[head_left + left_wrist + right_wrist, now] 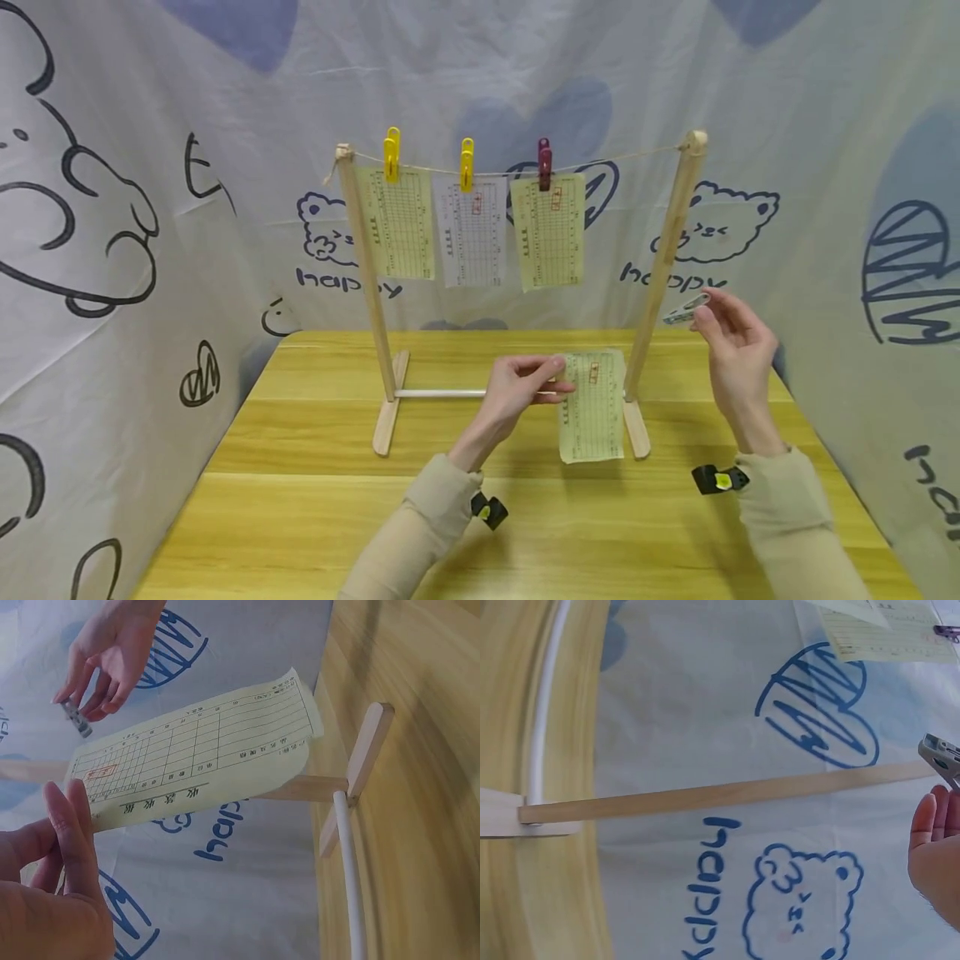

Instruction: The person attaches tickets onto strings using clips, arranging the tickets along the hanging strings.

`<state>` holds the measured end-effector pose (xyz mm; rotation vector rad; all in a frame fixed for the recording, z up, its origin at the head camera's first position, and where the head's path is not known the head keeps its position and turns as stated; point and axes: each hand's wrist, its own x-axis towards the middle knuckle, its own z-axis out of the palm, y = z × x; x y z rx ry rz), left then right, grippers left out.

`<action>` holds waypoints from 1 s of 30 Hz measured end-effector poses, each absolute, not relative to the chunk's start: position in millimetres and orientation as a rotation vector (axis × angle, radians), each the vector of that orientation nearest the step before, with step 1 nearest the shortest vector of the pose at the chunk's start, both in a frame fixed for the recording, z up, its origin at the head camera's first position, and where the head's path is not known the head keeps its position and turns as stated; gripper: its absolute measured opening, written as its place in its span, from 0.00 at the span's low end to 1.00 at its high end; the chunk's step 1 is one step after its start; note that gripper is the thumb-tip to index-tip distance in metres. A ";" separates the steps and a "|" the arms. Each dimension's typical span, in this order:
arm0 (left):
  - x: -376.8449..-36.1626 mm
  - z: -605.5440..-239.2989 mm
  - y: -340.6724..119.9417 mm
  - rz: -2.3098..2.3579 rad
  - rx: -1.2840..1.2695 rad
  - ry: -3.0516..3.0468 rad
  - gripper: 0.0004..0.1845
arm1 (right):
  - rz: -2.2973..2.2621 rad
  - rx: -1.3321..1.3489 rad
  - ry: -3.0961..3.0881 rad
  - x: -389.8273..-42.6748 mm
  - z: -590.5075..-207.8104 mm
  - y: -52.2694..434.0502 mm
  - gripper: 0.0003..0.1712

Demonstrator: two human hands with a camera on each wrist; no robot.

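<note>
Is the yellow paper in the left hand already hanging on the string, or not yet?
Not yet. The left hand pinches the paper low above the table, far under the string.

Before you lies a yellow wooden table [300, 500] of long planks, and standing directly on it is a small wooden drying rack [378, 333], its two flat feet resting on the tabletop with a white rod [438, 393] joining them.
</note>
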<state>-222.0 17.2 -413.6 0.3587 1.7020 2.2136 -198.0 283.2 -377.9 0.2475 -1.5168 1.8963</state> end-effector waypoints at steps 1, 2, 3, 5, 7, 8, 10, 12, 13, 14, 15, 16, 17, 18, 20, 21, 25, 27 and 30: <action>-222.2 -412.3 18.4 2.216 0.363 1.709 0.16 | 1.888 0.262 -1.527 -199.0 -375.5 282.3 0.17; -222.3 -410.6 19.5 2.220 0.366 1.715 0.16 | 1.883 0.279 -1.533 -200.0 -373.0 281.2 0.17; -222.4 -409.0 20.6 2.227 0.371 1.719 0.16 | 1.880 0.293 -1.535 -200.9 -371.0 280.1 0.17; -222.5 -406.0 22.9 2.247 0.380 1.723 0.16 | 1.883 0.331 -1.525 -203.0 -366.8 277.9 0.17; -222.7 -403.3 25.0 2.271 0.386 1.724 0.16 | 1.895 0.364 -1.511 -205.1 -362.6 275.3 0.19; -223.1 -402.2 26.0 2.282 0.389 1.725 0.16 | 1.901 0.379 -1.505 -205.9 -360.5 273.9 0.19; -224.2 -400.2 28.1 2.300 0.391 1.726 0.16 | 1.918 0.405 -1.484 -207.9 -356.0 271.5 0.20; -225.6 -397.9 30.1 2.313 0.395 1.732 0.17 | 1.910 0.421 -1.473 -209.7 -351.1 269.2 0.21; -226.2 -396.6 31.0 2.322 0.396 1.731 0.17 | 1.903 0.430 -1.466 -210.7 -348.7 268.3 0.20; -226.8 -395.3 31.9 2.330 0.397 1.734 0.17 | 1.889 0.438 -1.464 -211.5 -346.3 267.3 0.20; -227.4 -393.9 32.9 2.340 0.394 1.728 0.17 | 1.878 0.440 -1.463 -212.3 -343.9 266.5 0.21; -228.1 -392.7 33.8 2.349 0.391 1.723 0.16 | 1.861 0.444 -1.467 -213.3 -341.5 265.6 0.20; -228.9 -391.4 34.8 2.361 0.390 1.715 0.16 | 1.851 0.450 -1.469 -214.2 -339.2 264.7 0.20; -229.5 -390.3 35.6 2.372 0.384 1.707 0.16 | 1.835 0.454 -1.481 -215.3 -337.1 264.1 0.20; -230.9 -387.8 37.1 2.390 0.374 1.694 0.16 | 1.823 0.466 -1.492 -217.4 -332.8 262.4 0.19; -231.7 -386.7 37.8 2.400 0.369 1.683 0.15 | 1.813 0.470 -1.500 -218.4 -330.8 261.7 0.19; -234.1 -381.9 39.5 2.434 0.374 1.662 0.15 | 1.779 0.490 -1.517 -221.8 -323.3 258.4 0.18; -235.3 -379.7 40.0 2.450 0.391 1.657 0.15 | 1.757 0.502 -1.526 -223.2 -319.8 256.8 0.18; -236.2 -376.1 40.7 2.458 0.408 1.659 0.15 | 1.758 0.530 -1.520 -225.2 -314.5 254.6 0.18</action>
